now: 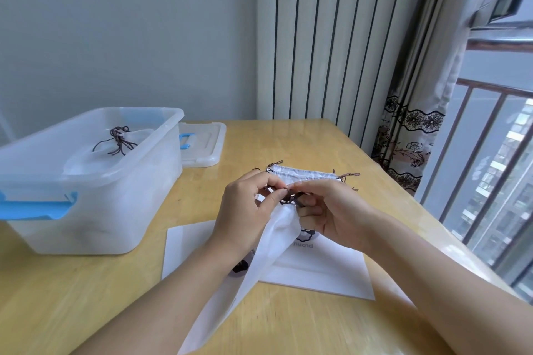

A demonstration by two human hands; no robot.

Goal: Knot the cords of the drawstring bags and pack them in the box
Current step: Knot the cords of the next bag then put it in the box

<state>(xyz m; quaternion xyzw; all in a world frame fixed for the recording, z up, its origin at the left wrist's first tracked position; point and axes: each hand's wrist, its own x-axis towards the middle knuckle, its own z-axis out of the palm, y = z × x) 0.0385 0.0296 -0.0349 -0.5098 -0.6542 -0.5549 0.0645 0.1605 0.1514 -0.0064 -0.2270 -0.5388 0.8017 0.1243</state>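
Nearest the camera, two bare forearms reached in from the bottom edge, their elbows cut off. Between them a white drawstring bag [268, 242] hung up off the table [86, 297], its lower end blurred and running out of view. Both hands met at its gathered mouth: the left hand [248, 210] held a closed grip pinching the dark cord [291, 199], and the right hand [331, 210] pinched the same cord, fingers curled. How far the knot had got was hidden behind the fingers.

Beneath that bag at least one more flat white bag [317, 262] lay on the table, its black print partly covered; the exact number in the pile could not be told. Left of the held bag stood one clear box [95, 187] with blue latches, holding tied white bags with dark cords [118, 141], their count unclear through the plastic. One clear lid [204, 144] lay just beyond the box
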